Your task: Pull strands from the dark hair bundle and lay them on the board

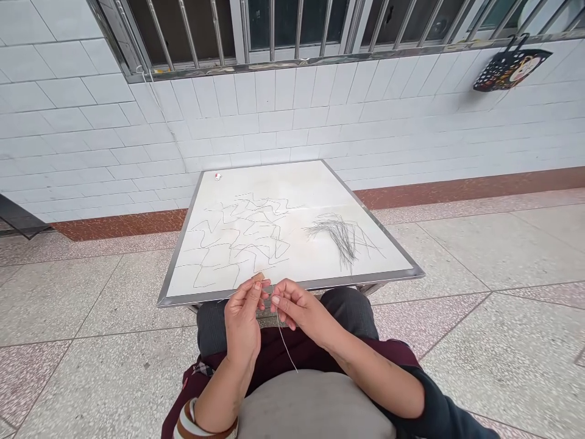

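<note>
A thin pale wire [287, 349] hangs down from between my hands toward my lap. My left hand [245, 314] pinches the wire between thumb and forefinger at the table's front edge. Beside it, my right hand [297, 306] is closed on the same wire, its fingertips close to the left ones. A small tan piece [259, 277] shows at the left fingertips. Bent wires [247, 228] lie spread over the left and middle of the white table [301, 177]. To the right rests a loose pile of thin dark wires [343, 239].
A small red and white object [218, 177] sits at the table's back left corner. Behind the table stands a white tiled wall [283, 131] with a barred window. A patterned bag [509, 70] hangs from the bars at right.
</note>
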Tool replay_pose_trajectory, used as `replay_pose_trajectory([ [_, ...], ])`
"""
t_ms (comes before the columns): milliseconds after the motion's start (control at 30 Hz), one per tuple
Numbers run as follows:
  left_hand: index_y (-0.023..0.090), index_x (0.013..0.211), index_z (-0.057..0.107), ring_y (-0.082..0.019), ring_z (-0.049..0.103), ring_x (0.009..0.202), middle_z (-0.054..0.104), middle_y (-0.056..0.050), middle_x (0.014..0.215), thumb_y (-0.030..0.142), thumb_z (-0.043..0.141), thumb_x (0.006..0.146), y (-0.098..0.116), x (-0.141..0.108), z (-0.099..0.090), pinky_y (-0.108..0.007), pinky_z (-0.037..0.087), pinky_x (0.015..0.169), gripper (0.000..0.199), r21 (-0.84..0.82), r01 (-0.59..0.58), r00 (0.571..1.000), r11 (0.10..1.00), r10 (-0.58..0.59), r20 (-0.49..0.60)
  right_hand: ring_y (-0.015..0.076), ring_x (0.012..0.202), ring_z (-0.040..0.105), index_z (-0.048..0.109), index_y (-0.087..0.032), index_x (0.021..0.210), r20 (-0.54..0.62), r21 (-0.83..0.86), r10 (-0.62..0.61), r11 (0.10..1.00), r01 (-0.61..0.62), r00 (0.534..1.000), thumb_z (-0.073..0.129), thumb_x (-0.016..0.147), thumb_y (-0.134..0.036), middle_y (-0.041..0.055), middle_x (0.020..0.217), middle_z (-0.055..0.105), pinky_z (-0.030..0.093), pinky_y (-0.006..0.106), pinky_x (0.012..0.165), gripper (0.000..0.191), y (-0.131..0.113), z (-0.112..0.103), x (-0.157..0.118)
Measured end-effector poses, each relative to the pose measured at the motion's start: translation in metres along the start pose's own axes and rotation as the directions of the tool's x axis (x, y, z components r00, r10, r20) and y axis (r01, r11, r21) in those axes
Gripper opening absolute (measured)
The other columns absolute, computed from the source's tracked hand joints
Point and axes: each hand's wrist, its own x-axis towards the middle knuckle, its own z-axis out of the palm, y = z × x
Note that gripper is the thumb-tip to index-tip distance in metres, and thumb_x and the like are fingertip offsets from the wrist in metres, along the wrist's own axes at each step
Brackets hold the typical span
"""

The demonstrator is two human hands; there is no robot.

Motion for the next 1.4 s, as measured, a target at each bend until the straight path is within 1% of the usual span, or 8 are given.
replay_pose_trajectory([
  [200,0.018,0.096,0.070,-0.014,0.061,0.080,0.070,-0.004,0.085,0.024,0.074,0.070,-0.004,-0.001,0.002,-0.024,0.044,0.070,0.027,0.005,0.043,0.998,0.999,-0.043,0.055,0.0043,0.050,0.039,0.053,-0.018,0.083,-0.012,0.135,0.052,0.990,-0.049,0.999,0.062,0.080,-0.041,-0.0040,0.069,0.054,0.026,0.016,0.041,0.025,-0.001,-0.001,0.000],
  [433,0.018,0.100,0.068,-0.010,0.057,0.074,0.062,0.000,0.078,0.020,0.075,0.067,0.001,0.003,-0.002,-0.022,0.045,0.067,0.033,-0.088,0.020,0.999,0.996,-0.024,-0.046,0.0035,0.047,0.035,0.056,-0.017,0.085,0.066,0.145,0.134,0.979,-0.143,0.989,0.062,0.080,-0.043,-0.0040,0.066,0.055,0.022,0.017,0.042,0.027,0.002,-0.002,-0.004],
  [633,0.018,0.101,0.067,-0.010,0.057,0.075,0.060,0.001,0.077,0.018,0.075,0.067,0.004,-0.003,0.000,-0.023,0.046,0.072,0.035,-0.071,0.086,0.996,0.994,-0.084,0.039,0.0035,0.046,0.034,0.053,-0.017,0.081,0.066,0.190,0.145,0.969,-0.155,0.987,0.061,0.081,-0.043,-0.0039,0.065,0.054,0.023,0.018,0.042,0.027,0.001,-0.001,-0.005],
  [733,0.018,0.099,0.067,-0.009,0.057,0.069,0.058,0.002,0.075,0.019,0.076,0.065,0.006,-0.003,-0.001,-0.022,0.047,0.066,0.036,-0.115,0.097,0.995,0.989,-0.099,-0.015,0.0057,0.051,0.041,0.056,-0.019,0.089,0.044,0.139,0.077,0.987,-0.082,0.996,0.057,0.084,-0.043,-0.0017,0.072,0.055,0.032,0.018,0.045,0.025,0.006,-0.003,-0.006],
  [833,0.019,0.099,0.067,-0.009,0.057,0.067,0.056,0.003,0.074,0.020,0.077,0.064,0.008,-0.001,-0.002,-0.023,0.049,0.063,0.037,-0.152,0.083,0.995,0.985,-0.091,-0.049,0.0095,0.064,0.049,0.058,-0.022,0.097,-0.008,0.011,-0.068,0.998,0.068,0.998,0.061,0.082,-0.039,0.0003,0.083,0.057,0.041,0.021,0.053,0.024,0.014,-0.005,-0.007],
  [1033,0.022,0.098,0.067,-0.009,0.058,0.072,0.055,0.003,0.079,0.019,0.075,0.067,0.007,-0.003,-0.003,-0.023,0.052,0.065,0.032,-0.165,0.050,0.997,0.985,-0.060,-0.056,0.0104,0.063,0.051,0.061,-0.024,0.090,-0.078,-0.258,-0.283,0.932,0.255,0.956,0.061,0.082,-0.031,0.0008,0.085,0.058,0.045,0.026,0.060,0.010,0.020,-0.003,-0.012],
  [1233,0.021,0.107,0.064,-0.009,0.058,0.067,0.054,0.004,0.073,0.023,0.072,0.072,0.008,-0.007,0.001,-0.022,0.051,0.064,0.037,-0.097,0.114,0.993,0.989,-0.109,0.048,0.0107,0.060,0.051,0.061,-0.025,0.091,-0.180,-0.258,-0.353,0.918,0.303,0.918,0.056,0.086,-0.031,0.0017,0.084,0.055,0.044,0.025,0.051,0.009,0.022,-0.002,-0.015],
  [1400,0.022,0.107,0.064,-0.009,0.060,0.068,0.056,0.004,0.073,0.023,0.074,0.069,0.006,-0.010,0.007,-0.022,0.051,0.068,0.039,-0.160,0.110,0.994,0.981,-0.108,0.026,0.0105,0.059,0.052,0.058,-0.025,0.091,-0.238,-0.120,-0.321,0.946,0.300,0.917,0.058,0.085,-0.033,0.0004,0.080,0.056,0.044,0.023,0.047,0.010,0.024,0.001,-0.015],
])
